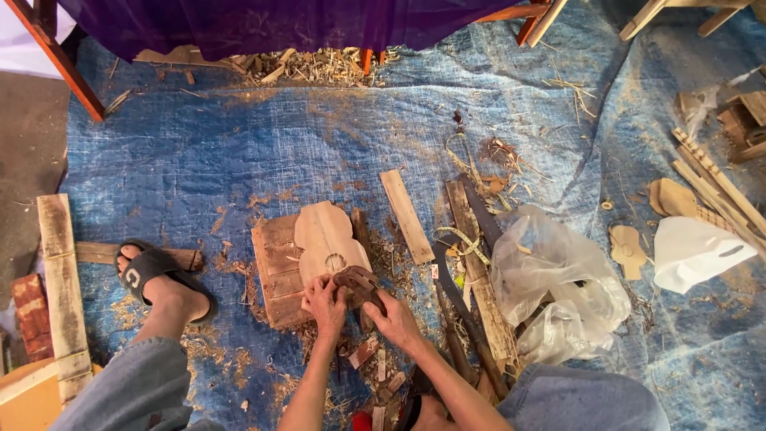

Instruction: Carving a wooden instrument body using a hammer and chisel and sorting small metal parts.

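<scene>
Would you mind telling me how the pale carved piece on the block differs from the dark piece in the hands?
The pale carved piece is light, flat and lies on the wooden block; the dark piece is brown, smaller and chunkier, gripped by the left hand and right hand. Both look like wood.

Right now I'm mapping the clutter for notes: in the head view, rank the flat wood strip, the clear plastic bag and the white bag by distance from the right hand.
From the right hand:
1. Flat wood strip, just above it, lying on the blue tarp.
2. Clear plastic bag, to its right.
3. White bag, far right.
</scene>
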